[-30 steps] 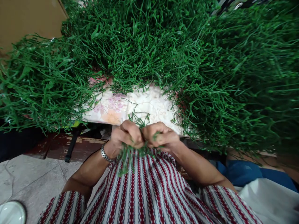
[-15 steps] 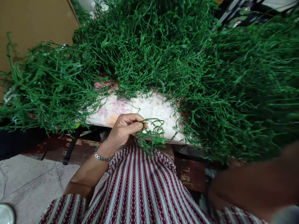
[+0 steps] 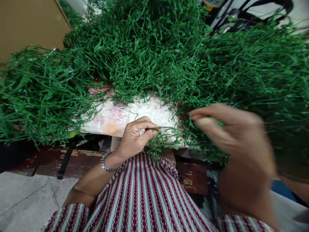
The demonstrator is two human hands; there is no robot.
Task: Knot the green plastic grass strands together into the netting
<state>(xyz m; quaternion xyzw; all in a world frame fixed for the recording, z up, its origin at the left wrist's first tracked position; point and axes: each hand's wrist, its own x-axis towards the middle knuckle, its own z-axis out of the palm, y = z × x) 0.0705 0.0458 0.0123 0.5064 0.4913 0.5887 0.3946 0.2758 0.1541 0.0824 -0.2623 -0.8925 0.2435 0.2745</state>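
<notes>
My left hand [image 3: 138, 137], wearing a metal-link watch band, is closed in a pinch of thumb and forefinger. It holds a small bunch of thin green stems [image 3: 161, 141] that look like plastic, drooping over the front edge of the white floral cloth [image 3: 154, 109]. To the right, my right hand [image 3: 227, 132] is blurred by motion, thumb and forefinger close together in a pinch. Its fingertips are at the near edge of the big heap of green stems [image 3: 154, 61]; whether anything is between them I cannot make out.
More green stems [image 3: 43, 93] are heaped at the left, beside a brown cardboard panel [image 3: 26, 29]. A dark red wooden edge [image 3: 53, 161] with a black strap [image 3: 65, 162] runs below the cloth. Black straps or bag parts [image 3: 241, 19] lie at the back right.
My right hand has come up from the lower right to the heap's near edge. My left hand keeps the bunch and sits slightly further right. The view has shifted a little.
</notes>
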